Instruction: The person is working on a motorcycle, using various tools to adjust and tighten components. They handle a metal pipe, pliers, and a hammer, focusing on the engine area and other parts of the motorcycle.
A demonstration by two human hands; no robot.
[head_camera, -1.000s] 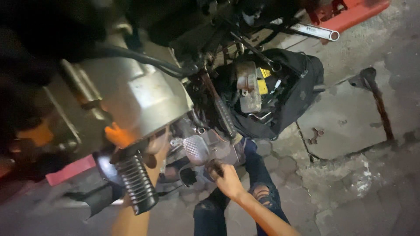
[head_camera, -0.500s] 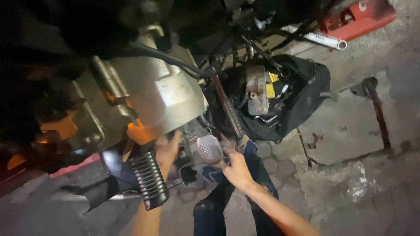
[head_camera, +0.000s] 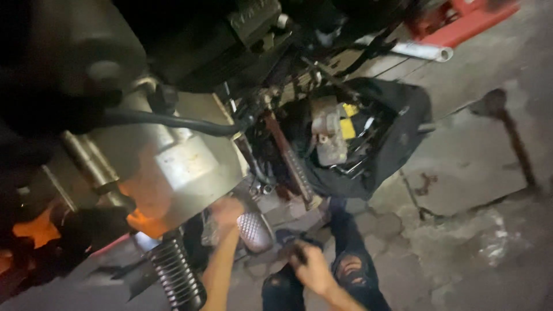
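The left hand (head_camera: 226,212) has moved up and now touches the silver engine case (head_camera: 184,173) above the foot pedal (head_camera: 255,231). The right hand (head_camera: 311,266) has dropped lower, closed around a small dark tool (head_camera: 296,251). The hands stay apart.

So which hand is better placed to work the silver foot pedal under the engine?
Probably the left hand: it is up against the engine case right beside the silver pedal. The right hand sits lower, near the knee, apparently gripping a small dark object.

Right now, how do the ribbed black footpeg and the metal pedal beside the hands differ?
The footpeg is black, long and ringed with ribs; the pedal is silvery, short and oval with a cross-hatched face. The footpeg is untouched, while the left hand rests right beside the pedal. Both sit low under the motorcycle engine.
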